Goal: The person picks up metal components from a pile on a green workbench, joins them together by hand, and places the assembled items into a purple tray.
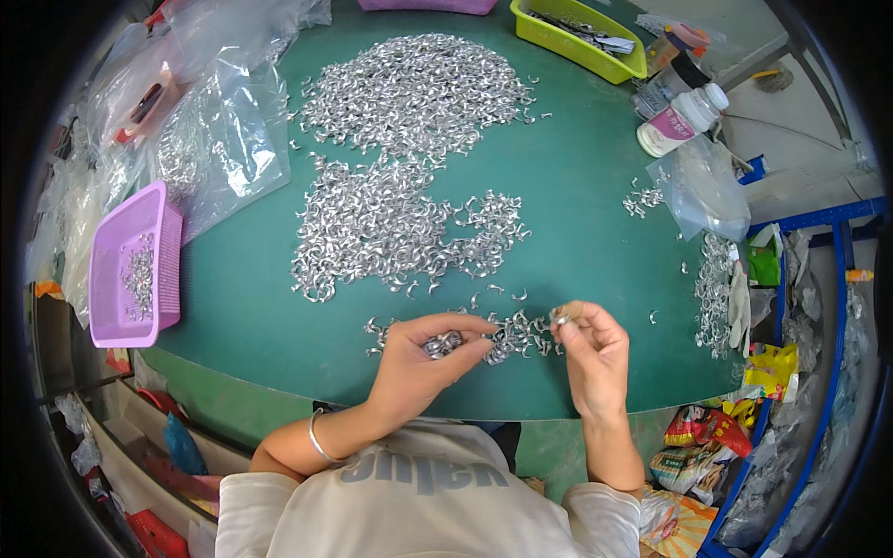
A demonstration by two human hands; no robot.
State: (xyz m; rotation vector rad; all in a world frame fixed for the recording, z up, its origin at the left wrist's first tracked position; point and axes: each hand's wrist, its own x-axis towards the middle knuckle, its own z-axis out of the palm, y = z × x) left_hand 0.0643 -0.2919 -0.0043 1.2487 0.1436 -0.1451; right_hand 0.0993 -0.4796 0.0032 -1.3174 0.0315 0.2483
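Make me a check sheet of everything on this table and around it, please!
Surface: round green table, mostly covered with parts.
Job's things: big heaps of small curved silver metal pieces; a smaller bunch lies between the hands.
Clutter: purple basket with a few pieces at the left; clear plastic bags at the upper left; green tray at the top; white bottle lying at the upper right.
Hands: left hand cupped around several pieces; right hand pinches one piece at its fingertips.
Cables: nothing seen.
Surroundings: blue metal frame and coloured packets at the right.
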